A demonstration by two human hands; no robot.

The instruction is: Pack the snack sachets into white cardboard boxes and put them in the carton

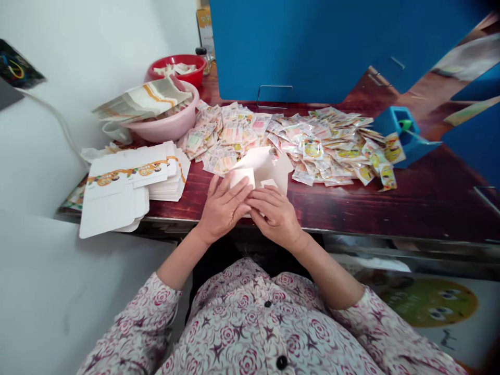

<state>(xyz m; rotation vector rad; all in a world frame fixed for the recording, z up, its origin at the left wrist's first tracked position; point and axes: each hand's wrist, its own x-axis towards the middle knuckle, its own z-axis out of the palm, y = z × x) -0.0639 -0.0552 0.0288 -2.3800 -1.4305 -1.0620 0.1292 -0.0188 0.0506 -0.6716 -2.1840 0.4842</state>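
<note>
Both my hands meet at the front edge of a dark wooden table [410, 203] around a white cardboard box blank [261, 162] that is partly folded up. My left hand [223, 207] grips its left flap, fingers curled onto the card. My right hand [275, 214] presses and pinches the lower flaps beside it. Just behind the box lies a wide spread of small printed sachets [297, 138].
A stack of flat white box blanks [128, 182] lies at the left. Behind it stand a pink basin [167, 127] piled with flat cartons and a red bowl [177, 67]. A blue panel [312, 47] rises at the back, and a small blue box [402, 133] sits at the right.
</note>
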